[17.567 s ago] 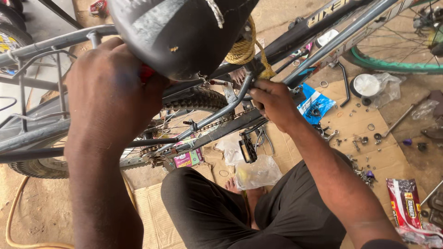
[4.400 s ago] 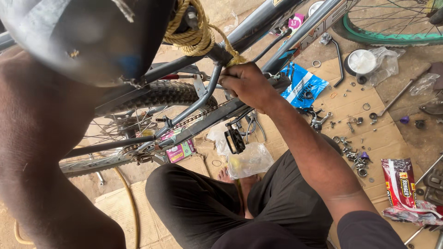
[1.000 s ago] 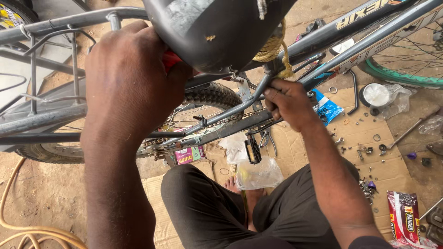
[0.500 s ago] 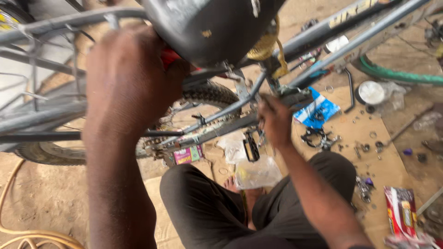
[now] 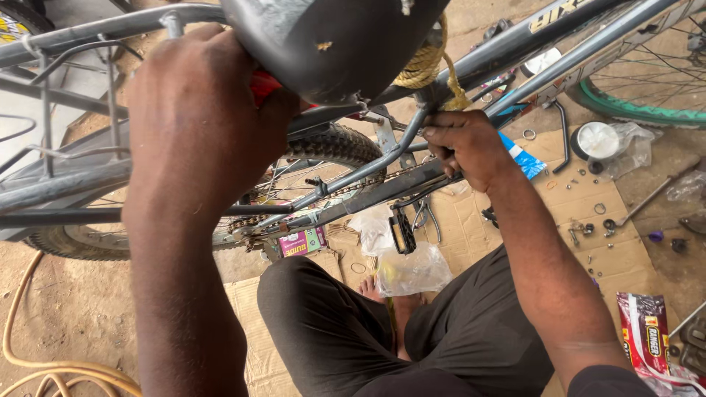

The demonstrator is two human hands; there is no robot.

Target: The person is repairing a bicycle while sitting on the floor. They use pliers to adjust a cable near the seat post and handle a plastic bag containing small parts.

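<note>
A grey bicycle frame (image 5: 559, 40) crosses the view above my lap, with a black saddle (image 5: 331, 37) close to the camera. My left hand (image 5: 195, 110) is closed around a red-handled tool (image 5: 263, 84) just under the saddle's left side. My right hand (image 5: 467, 143) grips the frame where the seat tube meets the stays, below a coil of yellow rope (image 5: 426, 66). The chain (image 5: 353, 187), a black pedal (image 5: 402, 230) and the knobbly rear tyre (image 5: 331, 143) lie below my hands.
I sit on flattened cardboard (image 5: 618, 257) strewn with several nuts, washers and small tools. A round white lid (image 5: 597, 140), a blue packet (image 5: 521, 158), a clear plastic bag (image 5: 412, 270), a red packet (image 5: 647, 334) and pliers (image 5: 425, 215) lie there. A yellow hose (image 5: 44, 360) curls at lower left.
My right hand has moved up and right along the frame to the seat-tube joint. My left hand stays closed on the red-handled tool under the saddle.
</note>
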